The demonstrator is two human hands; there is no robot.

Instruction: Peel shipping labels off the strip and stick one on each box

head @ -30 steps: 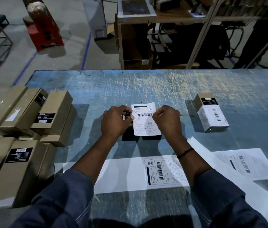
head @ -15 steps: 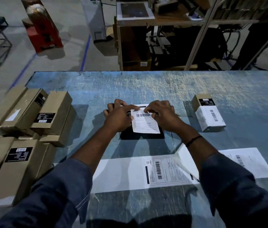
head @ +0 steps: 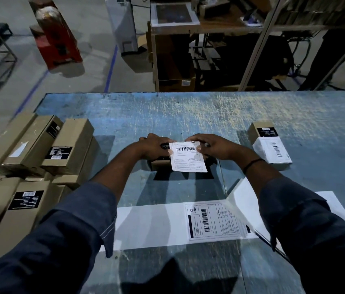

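Head: rectangular paper label [head: 188, 156], apparently smooth

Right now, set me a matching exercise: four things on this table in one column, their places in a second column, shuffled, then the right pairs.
Things:
1. loose label
2. strip
3. white-labelled box
4. brown boxes

Places:
A. alone, at the right of the table
B. stacked at the table's left edge
C. pinched between left hand and right hand
D. flat on the table, nearest the person

Pairs: 1-C, 2-D, 3-A, 4-B
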